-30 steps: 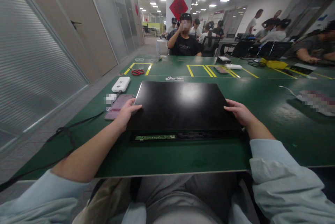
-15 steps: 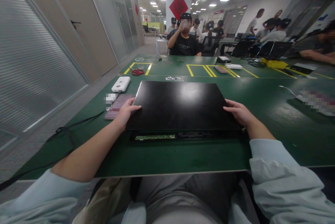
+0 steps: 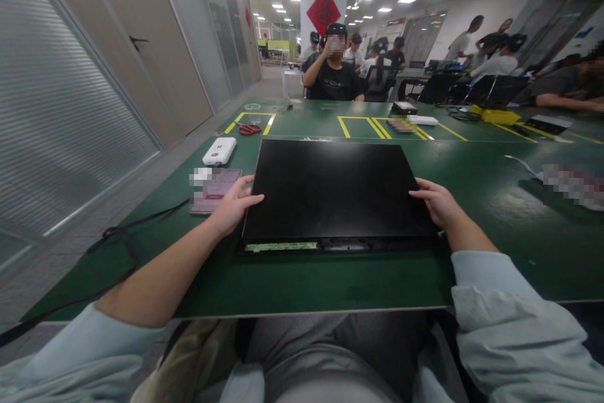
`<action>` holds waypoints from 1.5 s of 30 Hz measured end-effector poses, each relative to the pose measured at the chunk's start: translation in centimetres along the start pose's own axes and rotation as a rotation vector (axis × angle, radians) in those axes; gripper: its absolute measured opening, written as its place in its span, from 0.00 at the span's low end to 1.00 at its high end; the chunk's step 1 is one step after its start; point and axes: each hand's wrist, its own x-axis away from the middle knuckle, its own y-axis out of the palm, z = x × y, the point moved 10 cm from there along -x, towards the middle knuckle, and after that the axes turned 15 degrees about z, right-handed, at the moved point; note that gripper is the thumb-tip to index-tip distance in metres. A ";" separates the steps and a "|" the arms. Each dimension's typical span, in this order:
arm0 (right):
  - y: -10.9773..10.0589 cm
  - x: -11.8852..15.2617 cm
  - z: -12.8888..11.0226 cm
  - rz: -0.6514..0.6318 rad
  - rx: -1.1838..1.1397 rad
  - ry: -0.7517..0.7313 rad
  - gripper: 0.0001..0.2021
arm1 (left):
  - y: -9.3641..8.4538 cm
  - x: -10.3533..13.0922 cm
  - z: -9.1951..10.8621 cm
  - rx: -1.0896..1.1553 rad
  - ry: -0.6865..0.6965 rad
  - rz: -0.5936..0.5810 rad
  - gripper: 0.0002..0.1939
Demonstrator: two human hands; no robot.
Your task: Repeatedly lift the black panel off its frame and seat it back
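A large black panel lies between my hands, over a dark frame on the green table. Along the frame's near edge a green circuit board shows at the left. My left hand grips the panel's left edge, thumb on top and fingers at the side. My right hand holds the right edge the same way. The undersides of both hands' grips are partly hidden by the panel.
Left of the panel are a phone, a white power bank and a black cable. Red-handled scissors lie farther back. A person sits across the green table; a pixelated object is at the right.
The panel has shifted slightly right and its near edge sits closer to the frame. Both hands moved right with it, still gripping. The bright reflection on the panel has faded.
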 end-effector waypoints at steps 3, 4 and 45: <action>-0.3 -0.2 0.1 0.019 -0.010 0.000 0.18 | -0.1 -0.1 -0.3 -0.026 -0.004 -0.007 0.33; -0.4 -0.2 0.1 0.031 -0.017 0.007 0.18 | -0.1 -0.1 -0.3 -0.035 -0.002 -0.009 0.34; -0.9 -0.5 0.4 0.104 -0.039 0.040 0.18 | -0.4 -1.2 -0.5 -0.181 0.131 -0.046 0.35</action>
